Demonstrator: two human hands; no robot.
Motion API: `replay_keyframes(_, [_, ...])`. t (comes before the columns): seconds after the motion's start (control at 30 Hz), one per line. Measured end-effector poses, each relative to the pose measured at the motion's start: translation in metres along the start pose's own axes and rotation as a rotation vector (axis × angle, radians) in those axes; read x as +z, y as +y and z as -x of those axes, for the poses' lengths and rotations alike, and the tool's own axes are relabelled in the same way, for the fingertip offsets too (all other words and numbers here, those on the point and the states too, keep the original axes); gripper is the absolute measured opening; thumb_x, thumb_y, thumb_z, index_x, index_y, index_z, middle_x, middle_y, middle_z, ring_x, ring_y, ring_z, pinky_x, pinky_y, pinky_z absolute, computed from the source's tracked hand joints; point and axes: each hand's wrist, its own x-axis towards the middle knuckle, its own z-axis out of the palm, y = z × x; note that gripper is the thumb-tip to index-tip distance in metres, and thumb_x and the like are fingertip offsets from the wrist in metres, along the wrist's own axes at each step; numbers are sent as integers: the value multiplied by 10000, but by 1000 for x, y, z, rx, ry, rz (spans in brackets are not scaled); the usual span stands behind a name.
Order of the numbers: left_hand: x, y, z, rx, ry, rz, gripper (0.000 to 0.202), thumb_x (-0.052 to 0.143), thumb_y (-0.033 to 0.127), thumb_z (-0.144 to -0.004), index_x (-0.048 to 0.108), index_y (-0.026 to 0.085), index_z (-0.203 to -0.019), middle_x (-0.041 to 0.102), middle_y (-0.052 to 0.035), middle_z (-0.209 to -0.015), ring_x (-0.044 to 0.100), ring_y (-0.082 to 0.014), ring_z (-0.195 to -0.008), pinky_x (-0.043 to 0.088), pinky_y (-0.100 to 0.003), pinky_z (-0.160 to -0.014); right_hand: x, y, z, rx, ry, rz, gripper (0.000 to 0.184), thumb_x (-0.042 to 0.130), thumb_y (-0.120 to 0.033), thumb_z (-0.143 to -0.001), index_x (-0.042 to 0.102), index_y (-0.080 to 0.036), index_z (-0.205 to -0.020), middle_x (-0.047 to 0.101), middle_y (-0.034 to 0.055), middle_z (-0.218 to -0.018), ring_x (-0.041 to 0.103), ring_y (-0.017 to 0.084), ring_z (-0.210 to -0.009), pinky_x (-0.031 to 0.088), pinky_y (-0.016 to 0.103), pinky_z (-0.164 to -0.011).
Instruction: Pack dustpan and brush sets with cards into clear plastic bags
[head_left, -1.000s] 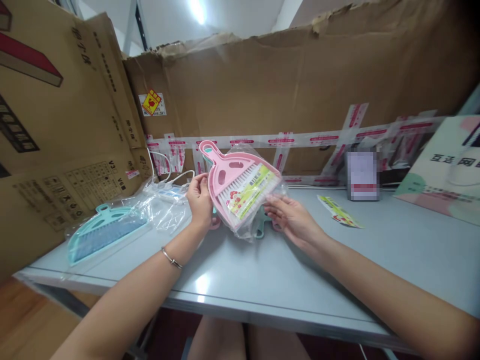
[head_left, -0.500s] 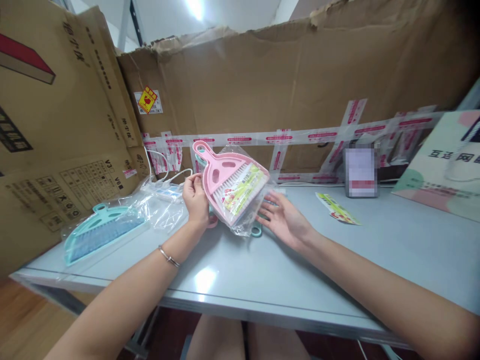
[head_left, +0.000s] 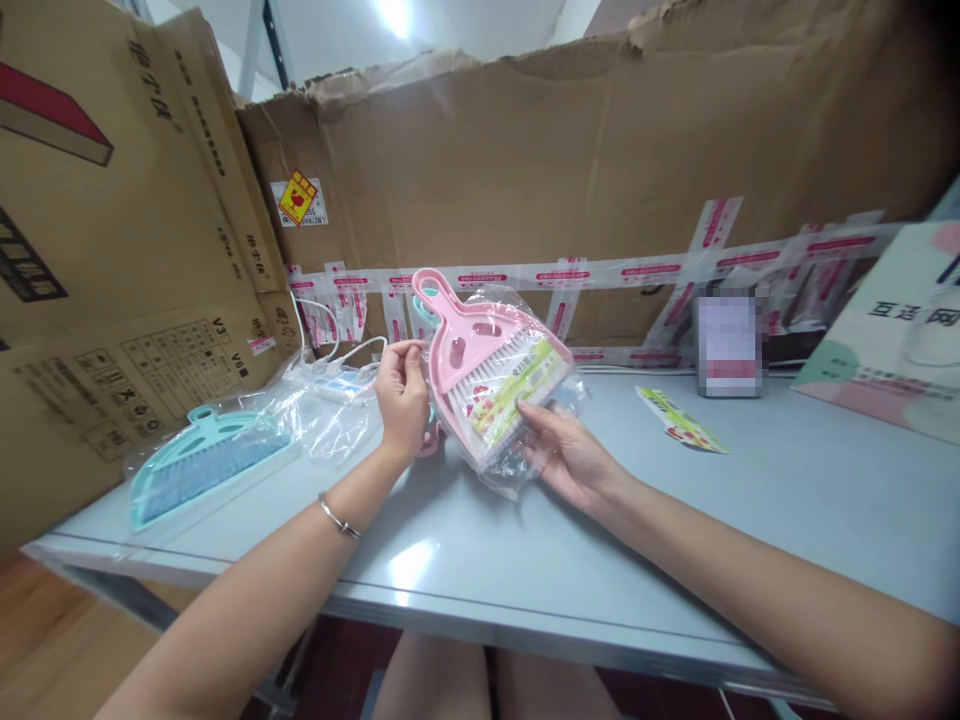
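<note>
A pink dustpan (head_left: 466, 335) with a white-bristled brush and a yellow-green card (head_left: 517, 390) sits tilted inside a clear plastic bag (head_left: 517, 480), raised over the table. My right hand (head_left: 574, 455) grips its lower right side, thumb on the card and fingers behind. At the left edge, my left hand (head_left: 405, 395) is closed in a pinch on the bag's plastic. Parts of a turquoise piece show behind the pink handle. A pink ring (head_left: 430, 440) shows under the set, mostly hidden.
A turquoise dustpan (head_left: 202, 435) with a blue brush lies bagged on the left of the table (head_left: 637, 560). A loose card (head_left: 682, 420), a phone-like device (head_left: 727, 345) and a printed bag (head_left: 892, 330) are on the right. Large cardboard boxes (head_left: 480, 160) wall the back and left.
The bagged pink dustpan has moved right and slightly closer. My right hand has gone from open beside it to gripping its lower right side. My left hand has shifted slightly right.
</note>
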Motion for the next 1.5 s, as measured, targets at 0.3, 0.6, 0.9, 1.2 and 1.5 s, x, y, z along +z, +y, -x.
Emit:
replay_keyframes(0.3, [-6, 12, -8, -53, -270, -52, 180, 608, 337, -776, 509, 198, -719, 517, 20, -705, 470, -100, -634, 381, -231, -608, -6, -4, -4, -53, 52, -62, 352, 696, -89, -643, 572, -244, -934, 698, -25, -859, 665, 173, -776, 573, 309, -663])
replay_keyframes(0.6, [-6, 16, -4, 122, -281, -39, 269, 505, 370, -865, 478, 191, -666, 455, 29, -616, 418, -102, -585, 353, -236, -583, -7, -3, -8, -96, 105, -70, 411, 728, -128, -638, 606, -226, -1018, 711, -17, -881, 663, 167, -753, 568, 289, -668])
replay_keyframes(0.9, [-10, 15, -10, 140, 103, -167, 262, 450, 367, -897, 432, 200, -695, 454, 34, -617, 422, -101, -552, 347, -232, -560, 1, 1, 0, -74, 62, -20, 443, 696, -71, -645, 579, -186, -1056, 714, 12, -881, 674, 166, -739, 573, 285, -682])
replay_keyframes(1.2, [2, 21, 0, 91, -384, -23, 236, 515, 324, -854, 479, 187, -665, 444, 41, -607, 399, -89, -550, 334, -225, -548, -8, 3, -10, 53, 103, -139, 434, 686, -111, -702, 561, -140, -1117, 721, 51, -839, 690, 213, -694, 582, 373, -707])
replay_keyframes(1.5, [-3, 28, -28, 4, -46, 61, 251, 495, 336, -875, 462, 190, -674, 499, 26, -623, 436, -92, -552, 361, -221, -559, -16, -4, -15, 82, 112, -142, 399, 712, -132, -677, 571, -169, -1048, 722, 38, -772, 690, 206, -640, 590, 353, -662])
